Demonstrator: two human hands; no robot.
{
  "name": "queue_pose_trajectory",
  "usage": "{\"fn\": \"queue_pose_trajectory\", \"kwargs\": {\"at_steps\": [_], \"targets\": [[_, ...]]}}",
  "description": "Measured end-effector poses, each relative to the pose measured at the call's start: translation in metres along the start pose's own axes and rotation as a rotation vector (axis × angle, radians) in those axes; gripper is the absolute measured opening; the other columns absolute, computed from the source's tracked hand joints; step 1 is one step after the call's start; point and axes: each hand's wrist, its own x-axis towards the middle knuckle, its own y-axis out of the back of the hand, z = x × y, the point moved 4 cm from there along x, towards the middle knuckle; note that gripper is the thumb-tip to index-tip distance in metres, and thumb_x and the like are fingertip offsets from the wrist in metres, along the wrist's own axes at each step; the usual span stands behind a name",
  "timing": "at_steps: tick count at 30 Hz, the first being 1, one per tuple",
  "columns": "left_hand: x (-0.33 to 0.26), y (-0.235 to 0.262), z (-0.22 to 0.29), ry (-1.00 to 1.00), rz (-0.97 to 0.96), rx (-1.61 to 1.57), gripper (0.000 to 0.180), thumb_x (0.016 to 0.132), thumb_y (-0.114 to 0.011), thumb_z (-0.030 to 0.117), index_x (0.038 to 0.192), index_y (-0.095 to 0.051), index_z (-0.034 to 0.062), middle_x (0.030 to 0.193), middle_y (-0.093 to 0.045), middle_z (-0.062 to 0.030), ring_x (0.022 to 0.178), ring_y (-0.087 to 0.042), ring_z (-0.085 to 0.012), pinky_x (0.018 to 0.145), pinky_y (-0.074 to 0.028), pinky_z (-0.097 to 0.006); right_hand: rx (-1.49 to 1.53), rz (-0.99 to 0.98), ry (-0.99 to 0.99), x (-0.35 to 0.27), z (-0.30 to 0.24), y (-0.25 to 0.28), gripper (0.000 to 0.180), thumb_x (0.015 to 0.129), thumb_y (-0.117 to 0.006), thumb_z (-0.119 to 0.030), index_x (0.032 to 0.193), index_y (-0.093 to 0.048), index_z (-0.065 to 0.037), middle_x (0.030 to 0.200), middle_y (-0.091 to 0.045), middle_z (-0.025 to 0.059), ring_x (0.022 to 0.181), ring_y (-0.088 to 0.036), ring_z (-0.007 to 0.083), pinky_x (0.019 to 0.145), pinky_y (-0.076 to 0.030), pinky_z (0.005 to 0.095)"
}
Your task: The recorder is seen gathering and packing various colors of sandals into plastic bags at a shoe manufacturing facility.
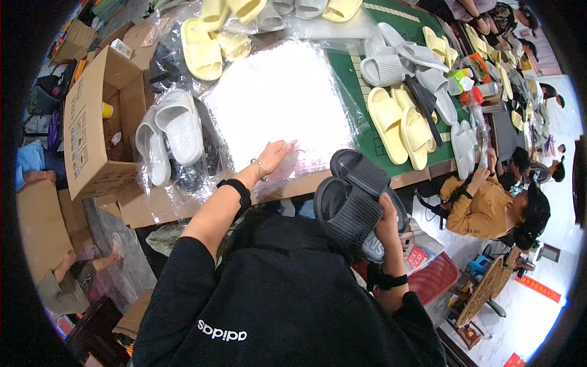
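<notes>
My right hand (387, 221) is closed around a pair of black slippers (351, 202), held together in front of the table's near edge. Ribbed straps and open toes show on them. On the near part of a stack of clear plastic bags (281, 98) lies my left hand (276, 157), its fingers stretched out over the film. The middle of the stack glares white. Left of it, a pair of grey slippers (178, 127) sits on crumpled clear plastic, with dark slippers partly hidden underneath.
Yellow slippers (397, 128) and grey slippers (382, 70) crowd the green mat (367, 144) at right. More yellow slippers (202, 49) lie at the far left. An open cardboard box (92, 125) stands at left. A person in a tan top (483, 208) works at the right.
</notes>
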Motion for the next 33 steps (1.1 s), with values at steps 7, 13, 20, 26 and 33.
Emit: {"fn": "queue_pose_trajectory", "kwargs": {"at_steps": [7, 13, 20, 26, 33], "targets": [[0.003, -0.010, 0.011, 0.099, -0.002, -0.275, 0.044, 0.090, -0.037, 0.037, 0.119, -0.049, 0.0048, 0.115, -0.054, -0.0114, 0.108, -0.048, -0.0195, 0.095, -0.033, -0.030, 0.051, -0.064, 0.016, 0.002, 0.000, -0.019, 0.019, 0.068, -0.061, -0.003, 0.084, -0.052, 0.001, 0.080, -0.049, 0.0148, 0.076, -0.050, 0.0299, 0.069, -0.040, 0.0304], [0.009, -0.022, 0.028, 0.088, -0.041, -0.266, 0.047, 0.091, -0.035, 0.038, 0.119, -0.048, 0.0040, 0.116, -0.053, -0.0122, 0.110, -0.047, -0.0212, 0.095, -0.033, -0.030, -0.177, -0.044, 0.029, 0.015, 0.012, -0.034, 0.025, 0.059, -0.052, 0.005, 0.084, -0.048, 0.002, 0.082, -0.047, 0.0149, 0.081, -0.047, 0.0340, 0.074, -0.039, 0.0348], [-0.017, -0.028, 0.113, -0.154, -0.141, 0.419, 0.041, 0.091, -0.029, 0.029, 0.129, -0.038, 0.0162, 0.135, -0.032, -0.0070, 0.128, -0.020, -0.0283, 0.105, -0.007, -0.047, -0.489, 0.075, 0.175, 0.042, 0.005, -0.053, 0.023, 0.057, -0.047, 0.007, 0.079, -0.050, 0.001, 0.086, -0.049, 0.0128, 0.083, -0.045, 0.0322, 0.070, -0.036, 0.0390], [-0.042, -0.029, 0.158, -0.453, 0.057, 0.453, 0.040, 0.090, -0.034, 0.026, 0.127, -0.040, 0.0133, 0.134, -0.035, -0.0070, 0.128, -0.020, -0.0272, 0.104, -0.004, -0.051, -0.432, 0.135, 0.200, 0.062, -0.004, -0.077, 0.023, 0.062, -0.052, 0.001, 0.086, -0.052, 0.001, 0.089, -0.051, 0.0153, 0.090, -0.046, 0.0329, 0.075, -0.035, 0.0411], [-0.073, -0.044, 0.210, -0.494, 0.026, 0.290, 0.043, 0.092, -0.026, 0.030, 0.128, -0.039, 0.0116, 0.136, -0.030, -0.0071, 0.130, -0.013, -0.0292, 0.104, 0.002, -0.050, -0.582, 0.382, 0.399, 0.114, 0.041, -0.139, 0.027, 0.074, -0.053, -0.016, 0.094, -0.051, 0.002, 0.097, -0.049, 0.0190, 0.091, -0.047, 0.0357, 0.080, -0.037, 0.0431]]}}
